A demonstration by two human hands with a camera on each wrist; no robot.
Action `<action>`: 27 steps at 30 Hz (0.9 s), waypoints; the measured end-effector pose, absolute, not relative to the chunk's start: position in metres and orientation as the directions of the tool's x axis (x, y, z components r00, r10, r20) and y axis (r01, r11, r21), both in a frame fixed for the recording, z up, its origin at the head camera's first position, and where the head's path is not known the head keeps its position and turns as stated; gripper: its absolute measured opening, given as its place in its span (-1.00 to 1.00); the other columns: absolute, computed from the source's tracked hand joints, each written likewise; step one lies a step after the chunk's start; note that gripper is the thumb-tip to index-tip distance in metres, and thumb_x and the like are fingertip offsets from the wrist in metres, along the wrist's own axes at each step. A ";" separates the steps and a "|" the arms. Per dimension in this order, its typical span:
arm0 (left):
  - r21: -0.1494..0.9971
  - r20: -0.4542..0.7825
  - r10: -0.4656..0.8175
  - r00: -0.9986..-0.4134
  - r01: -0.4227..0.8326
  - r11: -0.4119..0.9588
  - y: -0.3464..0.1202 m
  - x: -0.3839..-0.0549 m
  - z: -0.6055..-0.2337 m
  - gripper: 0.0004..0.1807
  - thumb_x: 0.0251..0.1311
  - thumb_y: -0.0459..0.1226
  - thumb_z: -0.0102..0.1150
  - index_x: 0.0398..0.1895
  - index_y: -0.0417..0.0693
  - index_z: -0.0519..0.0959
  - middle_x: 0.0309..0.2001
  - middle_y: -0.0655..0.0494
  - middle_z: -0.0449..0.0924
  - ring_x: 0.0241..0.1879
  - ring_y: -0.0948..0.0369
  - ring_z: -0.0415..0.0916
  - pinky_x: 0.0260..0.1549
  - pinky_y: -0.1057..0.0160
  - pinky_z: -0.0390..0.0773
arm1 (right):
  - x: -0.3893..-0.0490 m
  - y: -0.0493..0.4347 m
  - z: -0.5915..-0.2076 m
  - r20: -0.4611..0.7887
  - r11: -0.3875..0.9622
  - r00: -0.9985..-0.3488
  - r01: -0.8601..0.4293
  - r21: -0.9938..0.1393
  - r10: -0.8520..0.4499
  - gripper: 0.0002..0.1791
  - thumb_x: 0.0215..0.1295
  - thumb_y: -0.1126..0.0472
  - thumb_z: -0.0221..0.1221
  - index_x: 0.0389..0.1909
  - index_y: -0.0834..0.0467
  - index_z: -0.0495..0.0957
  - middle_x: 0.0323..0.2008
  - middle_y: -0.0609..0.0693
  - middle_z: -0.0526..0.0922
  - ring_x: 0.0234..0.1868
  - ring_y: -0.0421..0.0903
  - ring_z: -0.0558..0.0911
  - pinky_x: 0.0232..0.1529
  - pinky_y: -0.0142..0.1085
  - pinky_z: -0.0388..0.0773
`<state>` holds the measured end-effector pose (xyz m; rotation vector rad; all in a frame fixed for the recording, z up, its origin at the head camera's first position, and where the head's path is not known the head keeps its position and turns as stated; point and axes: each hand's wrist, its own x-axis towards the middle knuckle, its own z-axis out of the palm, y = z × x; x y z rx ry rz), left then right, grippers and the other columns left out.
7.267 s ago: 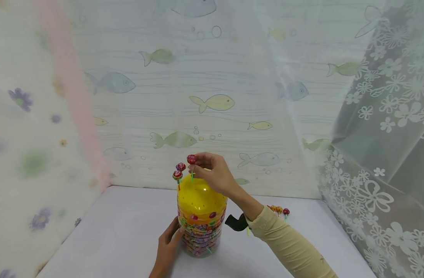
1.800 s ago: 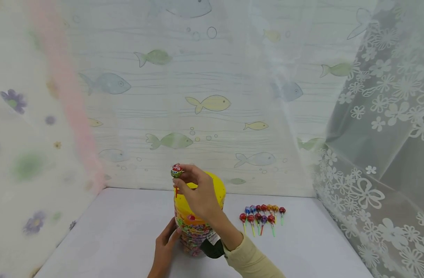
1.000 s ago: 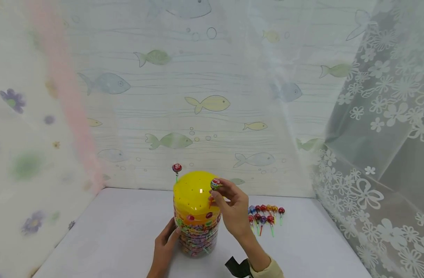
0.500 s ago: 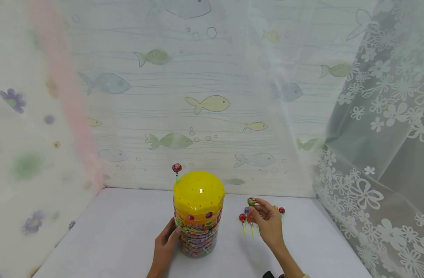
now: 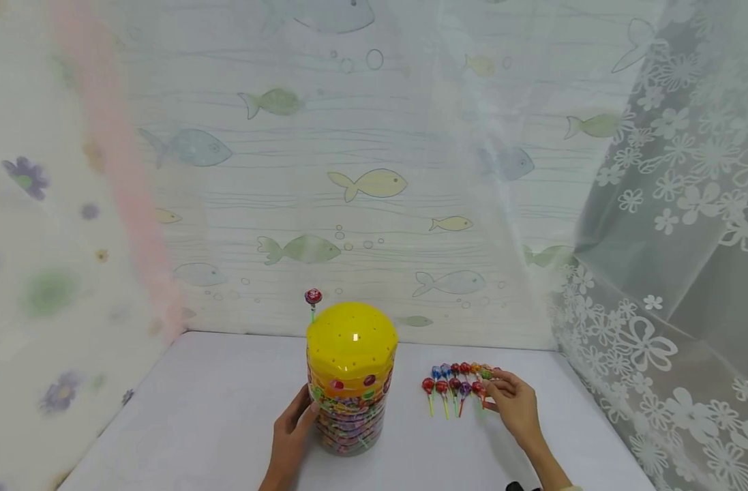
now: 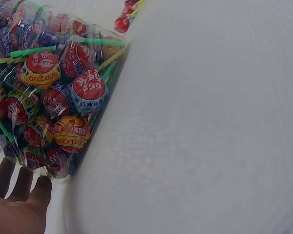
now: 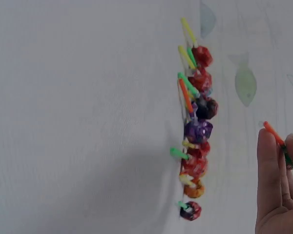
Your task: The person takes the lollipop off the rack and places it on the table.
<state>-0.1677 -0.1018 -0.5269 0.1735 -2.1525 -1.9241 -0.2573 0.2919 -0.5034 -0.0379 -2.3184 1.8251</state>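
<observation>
A clear jar of lollipops [image 5: 349,426] with a yellow lid [image 5: 349,337] stands upright on the table. My left hand [image 5: 290,436] rests against its lower left side, thumb toward the front; in the left wrist view the fingertips [image 6: 41,187] touch the jar. One red lollipop [image 5: 313,296] stands upright at the lid's left edge. My right hand [image 5: 513,402] pinches a green-wrapped lollipop [image 5: 486,374] at the right end of the lollipops on the table. In the right wrist view its orange-red stick [image 7: 273,132] shows between thumb and finger.
Several lollipops, such as a purple one [image 5: 465,388] and a blue one [image 5: 436,372], lie in two rows right of the jar on the white table [image 5: 238,409]. Behind the table hangs a fish-patterned curtain [image 5: 374,273].
My right hand took the green-wrapped lollipop from the lid and carried it right and down to the lollipops on the table. My left hand has stayed at the jar.
</observation>
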 end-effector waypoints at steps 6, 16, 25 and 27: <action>0.991 0.103 -0.258 -0.961 0.075 0.115 -0.101 -0.169 -0.529 -0.27 0.49 -0.01 0.07 0.53 -0.26 0.21 0.48 -0.25 0.28 0.47 -0.21 0.24 0.44 -0.21 0.29 | -0.266 0.307 -0.511 0.085 0.314 -0.984 -0.032 -0.949 0.157 -0.60 0.41 0.38 0.21 0.19 0.47 0.48 -0.13 0.35 0.72 -0.36 -0.27 0.72 -0.33 -0.33 0.78; 0.993 0.079 -0.260 -0.962 0.054 0.103 -0.101 -0.170 -0.531 -0.23 0.45 0.05 0.10 0.54 -0.22 0.21 0.50 -0.22 0.27 0.48 -0.20 0.23 0.45 -0.21 0.28 | -0.278 0.320 -0.520 0.062 0.444 -0.986 0.014 -0.896 0.157 -0.64 0.26 0.42 0.29 -0.01 0.59 0.53 -0.40 0.27 0.76 -0.51 -0.13 0.72 -0.51 -0.34 0.74; 0.992 0.087 -0.252 -0.964 0.061 0.107 -0.102 -0.170 -0.531 -0.24 0.46 0.04 0.09 0.54 -0.21 0.21 0.49 -0.22 0.28 0.48 -0.20 0.22 0.45 -0.21 0.26 | -0.289 0.324 -0.528 0.008 0.574 -0.992 0.068 -0.816 0.129 -0.65 0.17 0.38 0.32 -0.12 0.58 0.56 -0.47 0.16 0.75 -0.56 -0.17 0.67 -0.59 -0.32 0.68; 0.992 0.089 -0.250 -0.964 0.065 0.105 -0.102 -0.170 -0.531 -0.23 0.46 0.04 0.09 0.54 -0.22 0.21 0.49 -0.22 0.28 0.48 -0.20 0.22 0.46 -0.21 0.26 | -0.291 0.324 -0.529 -0.006 0.584 -0.992 0.077 -0.808 0.124 -0.66 0.17 0.39 0.32 -0.13 0.57 0.56 -0.47 0.16 0.75 -0.56 -0.17 0.67 -0.58 -0.32 0.69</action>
